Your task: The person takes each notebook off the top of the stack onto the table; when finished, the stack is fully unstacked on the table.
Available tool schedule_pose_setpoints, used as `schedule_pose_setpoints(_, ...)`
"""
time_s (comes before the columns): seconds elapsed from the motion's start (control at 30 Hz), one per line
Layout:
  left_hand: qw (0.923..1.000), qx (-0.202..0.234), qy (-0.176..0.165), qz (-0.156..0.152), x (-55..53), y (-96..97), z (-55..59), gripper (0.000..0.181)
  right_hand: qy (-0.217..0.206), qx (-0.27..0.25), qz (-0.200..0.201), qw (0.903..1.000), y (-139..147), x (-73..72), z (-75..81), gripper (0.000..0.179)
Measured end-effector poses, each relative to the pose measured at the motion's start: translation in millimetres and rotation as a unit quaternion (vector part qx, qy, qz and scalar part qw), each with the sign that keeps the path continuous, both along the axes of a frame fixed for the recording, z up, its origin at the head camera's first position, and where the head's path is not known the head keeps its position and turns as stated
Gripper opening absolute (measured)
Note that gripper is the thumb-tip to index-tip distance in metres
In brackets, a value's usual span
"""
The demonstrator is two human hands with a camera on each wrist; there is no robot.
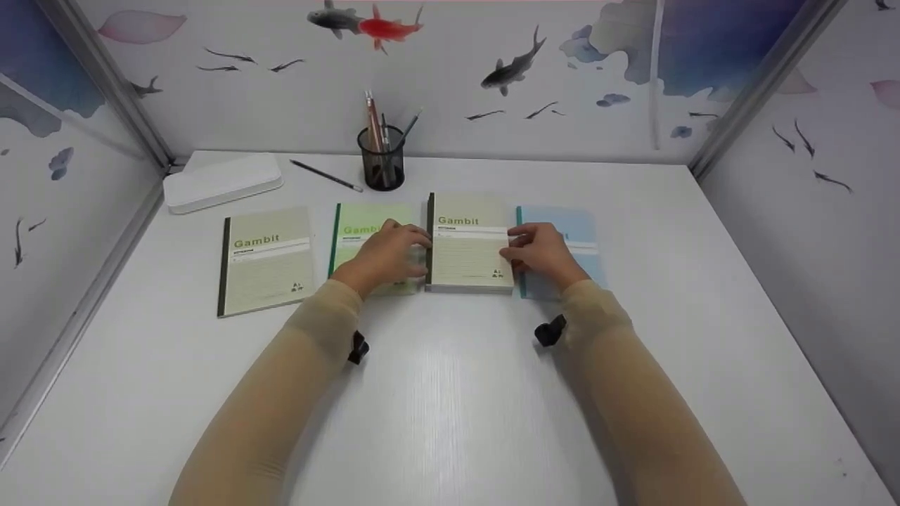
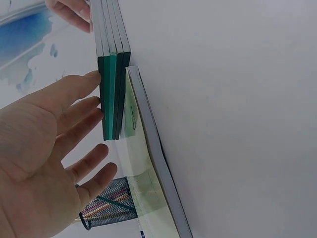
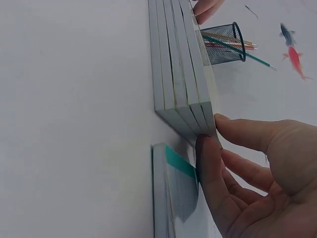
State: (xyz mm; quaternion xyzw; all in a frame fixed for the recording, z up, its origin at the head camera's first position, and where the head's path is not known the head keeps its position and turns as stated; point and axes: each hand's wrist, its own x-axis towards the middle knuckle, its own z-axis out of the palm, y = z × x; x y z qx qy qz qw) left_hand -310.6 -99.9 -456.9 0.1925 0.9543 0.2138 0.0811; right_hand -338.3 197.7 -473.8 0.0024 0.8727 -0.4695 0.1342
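Note:
A stack of several notebooks (image 1: pixel 470 249), beige cover labelled "Gambit" on top, stands between the two hands. My left hand (image 1: pixel 385 254) reaches over a green notebook (image 1: pixel 376 213), its thumb and fingertips at the stack's spine side. In the left wrist view, black and teal spines (image 2: pixel 111 99) line up beside those extended fingers. On the opposite side my right hand (image 1: pixel 545 251) has thumb and index fingertips against the stack's right edge, over a blue notebook (image 1: pixel 573 219). The right wrist view shows the stack's white page edges (image 3: pixel 171 54) nearly flush.
Another beige notebook (image 1: pixel 267 263) lies at the left. Behind it sits a white case (image 1: pixel 223 184), with a dark pencil (image 1: pixel 325 175) to its right. A black mesh pen holder (image 1: pixel 383 169) with pencils stands near the back wall. Panels border the white table (image 1: pixel 450 400).

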Motion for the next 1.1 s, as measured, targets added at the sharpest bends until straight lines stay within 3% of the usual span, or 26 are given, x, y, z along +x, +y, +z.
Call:
schedule_pose_setpoints(0.57, 0.9989, 0.025, -0.036, 0.016, 1.3, 7.3, 1.5, 0.056, -0.022, -0.002, -0.035, 0.9991, 2.4, 1.9, 3.9, 0.048)
schedule_pose_setpoints(0.77, 0.9993, 0.014, -0.034, 0.012, 1.2, 8.6, 0.3, 0.059, -0.044, -0.057, -0.057, 0.9957, 9.1, 2.7, 2.6, 0.054)
schedule_pose_setpoints(0.97, 0.9989, 0.016, -0.04, 0.015, -1.0, 6.7, -1.2, 0.054, -0.07, -0.128, -0.04, 0.9885, 19.3, 3.9, 0.9, 0.054)
schedule_pose_setpoints(1.1, 0.9989, 0.014, -0.04, 0.02, -1.6, 6.0, -1.2, 0.054, -0.063, -0.135, -0.04, 0.988, 23.2, 7.4, -3.4, 0.052)
